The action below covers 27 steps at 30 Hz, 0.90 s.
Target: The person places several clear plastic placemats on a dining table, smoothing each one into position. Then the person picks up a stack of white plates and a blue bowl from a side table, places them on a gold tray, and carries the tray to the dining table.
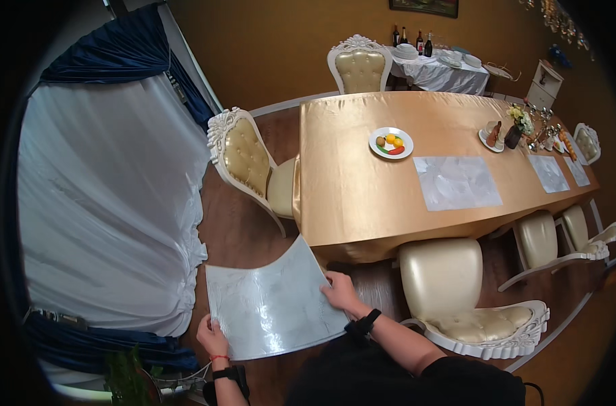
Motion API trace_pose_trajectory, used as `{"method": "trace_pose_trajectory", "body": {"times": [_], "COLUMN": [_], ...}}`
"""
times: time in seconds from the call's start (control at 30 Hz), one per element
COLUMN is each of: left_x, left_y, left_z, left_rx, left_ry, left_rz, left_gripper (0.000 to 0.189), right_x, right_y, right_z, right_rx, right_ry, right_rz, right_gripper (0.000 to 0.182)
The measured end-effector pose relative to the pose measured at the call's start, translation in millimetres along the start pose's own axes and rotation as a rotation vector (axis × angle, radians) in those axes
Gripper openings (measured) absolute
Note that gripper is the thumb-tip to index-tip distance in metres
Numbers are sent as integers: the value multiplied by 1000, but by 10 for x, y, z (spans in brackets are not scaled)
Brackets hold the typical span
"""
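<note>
My left hand [214, 336] grips the left edge of a shiny grey marbled placemat [277, 304], and my right hand [342, 292] grips its right edge. The placemat sags in a curve between them, beside the near left corner of a table with a gold tablecloth [348, 203]. Whether it is one sheet or a stack, I cannot tell. On the cloth lies a similar placemat [457, 182], with more of them farther right. Up and left of it stands a white plate [391, 155] with yellow, red, green and brown food-like items.
A cream chair [442, 274] stands close on my right, another chair [247, 157] at the table's left end. White and blue curtains [110, 203] hang at left, a plant [130, 375] below. Farther right are a flower vase [513, 136] and a side table [434, 71] with bottles and plates.
</note>
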State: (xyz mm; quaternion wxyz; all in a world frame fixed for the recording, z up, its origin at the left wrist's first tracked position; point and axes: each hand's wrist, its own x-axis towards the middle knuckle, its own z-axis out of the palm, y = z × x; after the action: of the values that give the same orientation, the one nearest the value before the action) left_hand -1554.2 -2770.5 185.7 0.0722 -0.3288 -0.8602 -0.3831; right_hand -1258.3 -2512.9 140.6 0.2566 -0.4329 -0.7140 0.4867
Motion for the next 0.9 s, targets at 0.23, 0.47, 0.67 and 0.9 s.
{"method": "trace_pose_trajectory", "body": {"times": [0.23, 0.47, 0.67, 0.9], "left_x": [1558, 3278, 4305, 5099], "left_y": [265, 885, 1724, 2735], "left_z": [1185, 2590, 3963, 5153], "left_rx": [-152, -277, -241, -255], "left_ry": [-139, -405, -665, -714], "left_rz": [71, 394, 566, 806], "left_gripper": [21, 17, 16, 14], "right_x": [897, 1645, 2079, 2758], "right_y": [98, 442, 402, 1008], "right_z": [-133, 131, 230, 260], "right_rx": [-68, 155, 120, 187], "right_ry": [269, 563, 839, 977], "right_rz": [207, 480, 522, 629], "right_gripper": [27, 18, 10, 13]}}
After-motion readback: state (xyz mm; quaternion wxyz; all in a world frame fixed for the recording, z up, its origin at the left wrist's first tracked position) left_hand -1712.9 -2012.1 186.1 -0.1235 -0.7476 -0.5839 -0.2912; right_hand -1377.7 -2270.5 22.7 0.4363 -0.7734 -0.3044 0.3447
